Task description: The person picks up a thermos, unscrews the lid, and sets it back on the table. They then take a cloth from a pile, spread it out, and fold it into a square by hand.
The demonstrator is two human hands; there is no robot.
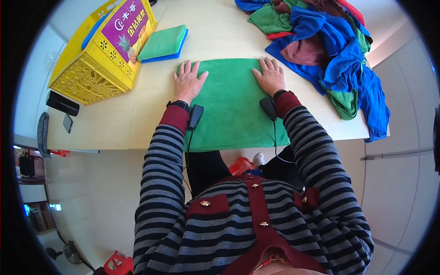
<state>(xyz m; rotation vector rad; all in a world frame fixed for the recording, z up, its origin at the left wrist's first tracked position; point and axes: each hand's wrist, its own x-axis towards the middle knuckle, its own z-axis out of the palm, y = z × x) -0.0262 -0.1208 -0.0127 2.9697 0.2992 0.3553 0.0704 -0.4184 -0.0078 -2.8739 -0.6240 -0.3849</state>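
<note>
Left hand (189, 83) and right hand (270, 78), spread wide, seemingly smooth green cloth (231, 103) at the tabletop's (107, 126) near edge; folding would need pinching.

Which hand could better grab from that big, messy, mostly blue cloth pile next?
Probably the right hand: palm down at the right edge of the rectangular green cloth, it's closer to the messy pile. The left hand lies at the opposite edge, nearer the yellow plastic crate.
</note>
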